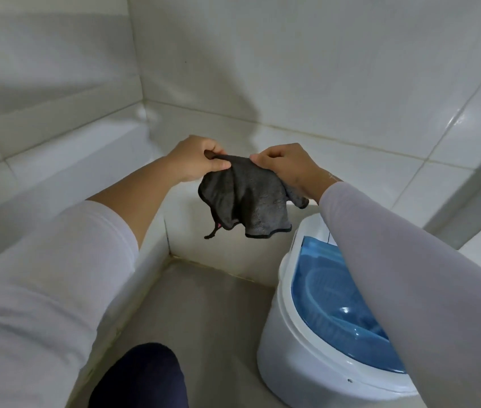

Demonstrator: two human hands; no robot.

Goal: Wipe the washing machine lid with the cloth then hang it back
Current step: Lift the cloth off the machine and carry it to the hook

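Observation:
A dark grey cloth (245, 198) with a black hem and a small hanging loop droops in the air in front of the tiled wall. My left hand (196, 159) pinches its upper left edge and my right hand (288, 164) pinches its upper right edge, both at the same height. Below and to the right stands a small white washing machine (301, 357) on the floor. Its translucent blue lid (327, 301) is closed and partly hidden by my right forearm. The cloth hangs above and to the left of the lid, not touching it.
White tiled walls meet in a corner behind the cloth, with a low tiled ledge (65, 160) along the left. The grey floor (204, 313) lies left of the machine. My dark-clad knee (142, 378) shows at the bottom.

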